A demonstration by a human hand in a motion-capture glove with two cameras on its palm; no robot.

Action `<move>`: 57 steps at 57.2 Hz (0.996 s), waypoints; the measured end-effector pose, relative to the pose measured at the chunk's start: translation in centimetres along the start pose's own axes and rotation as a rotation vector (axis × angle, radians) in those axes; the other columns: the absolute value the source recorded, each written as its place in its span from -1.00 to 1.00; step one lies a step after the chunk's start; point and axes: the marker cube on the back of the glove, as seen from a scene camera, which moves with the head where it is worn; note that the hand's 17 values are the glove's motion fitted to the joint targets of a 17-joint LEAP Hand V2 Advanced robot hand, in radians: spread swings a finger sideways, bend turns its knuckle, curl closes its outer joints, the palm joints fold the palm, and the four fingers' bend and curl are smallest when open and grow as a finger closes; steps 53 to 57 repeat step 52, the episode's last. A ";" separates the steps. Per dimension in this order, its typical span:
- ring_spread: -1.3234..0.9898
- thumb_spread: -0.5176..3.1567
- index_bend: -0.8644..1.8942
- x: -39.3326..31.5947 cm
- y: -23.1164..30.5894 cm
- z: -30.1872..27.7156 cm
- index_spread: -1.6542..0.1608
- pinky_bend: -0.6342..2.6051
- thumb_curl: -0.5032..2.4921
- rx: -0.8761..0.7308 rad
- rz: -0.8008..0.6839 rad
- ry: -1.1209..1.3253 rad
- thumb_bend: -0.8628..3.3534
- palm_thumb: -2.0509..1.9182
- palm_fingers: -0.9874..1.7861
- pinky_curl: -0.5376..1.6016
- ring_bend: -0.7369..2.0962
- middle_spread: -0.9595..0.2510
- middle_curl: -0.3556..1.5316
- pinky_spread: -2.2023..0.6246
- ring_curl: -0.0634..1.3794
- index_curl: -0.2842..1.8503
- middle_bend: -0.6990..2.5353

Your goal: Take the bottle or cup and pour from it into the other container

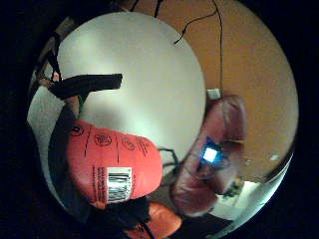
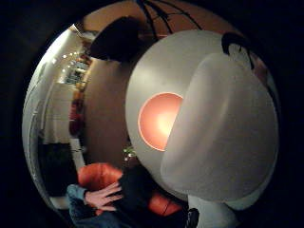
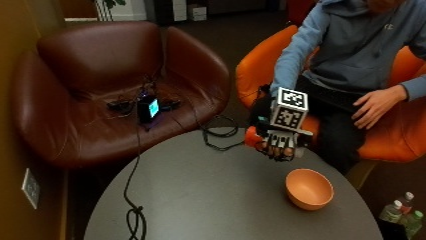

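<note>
- Person seated in an orange chair at a round grey table; work is by the gloved right hand, raised above the table's near edge, on the person's side.
- Right hand grasps an orange-red bottle; fingers curl round it, and only a sliver of the body shows beside the glove in the outside view.
- Little-finger palm view fills with the bottle's orange label, barcode and printed symbols showing; the bottle lies close across the palm.
- Thumb-side palm view: a pale rounded surface fills much of the view, close to the palm; cannot tell what part of the bottle it is. Beyond it the orange bowl sits on the table, open side up.
- Bowl stands on the table near the hand, nearer the camera, apart from the bottle. Nothing visible inside it.
- Bare left hand rests on the person's lap, fingers relaxed, holding nothing.
- Judged step: bottle is picked up and carried; pouring not yet begun, no stream seen.
- Next move, as I judge it: bring the bottle's mouth over the bowl, then tilt. Cap state hidden, so whether it can pour is unknown.
- Off-task: brown armchair with a small lit device and cables.
</note>
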 end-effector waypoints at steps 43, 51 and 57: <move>0.00 -0.58 -0.27 -10.0 -2.4 0.8 0.67 -0.31 -0.18 -0.324 -0.134 0.822 -0.61 0.49 0.61 -0.15 -0.12 0.45 -0.09 0.34 -0.31 -0.35 -0.34; 0.00 -0.58 -0.27 -9.8 -2.6 1.1 0.66 -0.30 -0.17 -0.320 -0.108 0.826 -0.61 0.49 0.61 -0.15 -0.12 0.45 -0.10 0.34 -0.31 -0.35 -0.34; 0.00 -0.58 -0.27 -9.8 -2.7 1.1 0.66 -0.30 -0.17 -0.321 -0.108 0.826 -0.61 0.49 0.61 -0.15 -0.12 0.45 -0.10 0.34 -0.31 -0.35 -0.34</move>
